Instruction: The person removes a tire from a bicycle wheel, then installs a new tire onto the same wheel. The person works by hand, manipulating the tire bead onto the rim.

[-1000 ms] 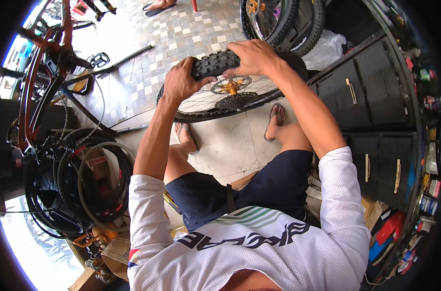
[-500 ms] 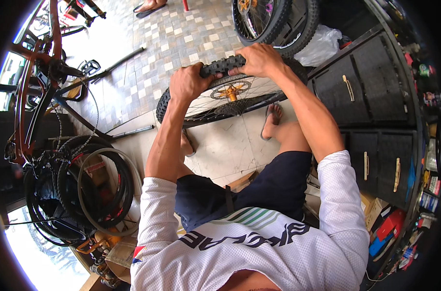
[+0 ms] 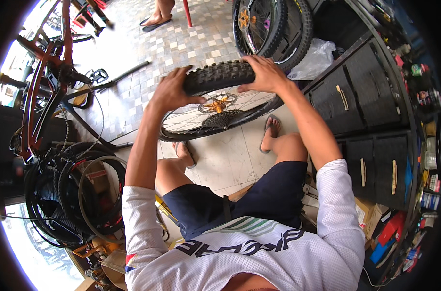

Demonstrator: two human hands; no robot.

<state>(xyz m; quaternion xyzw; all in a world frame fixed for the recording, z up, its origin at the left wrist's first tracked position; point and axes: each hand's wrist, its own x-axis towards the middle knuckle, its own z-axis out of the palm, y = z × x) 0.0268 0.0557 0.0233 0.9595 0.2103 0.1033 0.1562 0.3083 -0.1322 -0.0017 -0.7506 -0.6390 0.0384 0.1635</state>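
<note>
Forearms and hands: what pose do they take?

The left forearm [image 3: 143, 140] and right forearm [image 3: 318, 128] extend forward from white sleeves [image 3: 339, 199], converging on a bicycle wheel [image 3: 218, 109]. The left hand [image 3: 171, 90] and right hand [image 3: 267, 76] stand apart, one toward each side, with knobbed tread bare between them.

Is either hand clamped on anything?

Each is clasped around the tyre [image 3: 219, 76], fingers over its far side and thumb along its near side; the fingers are fairly straight, and how hard they press cannot be told.

Where is the wheel, and how does it lie?

It is in front of the person, just beyond the sandalled left foot [image 3: 183, 153] and right foot [image 3: 271, 130]. Seen foreshortened, it forms an oval whose long axis runs left to right, the right end higher in view. The axle crosses that axis: the gold-centred brake rotor [image 3: 215, 104] appears above, the dark cassette [image 3: 222, 119] below, toward the person.

What differs from half a second earlier?

The hands are set wider apart, baring more tread, and their fingers are less curled. The left forearm lies farther left, and the left foot, then largely hidden behind it, shows clearly.
</note>
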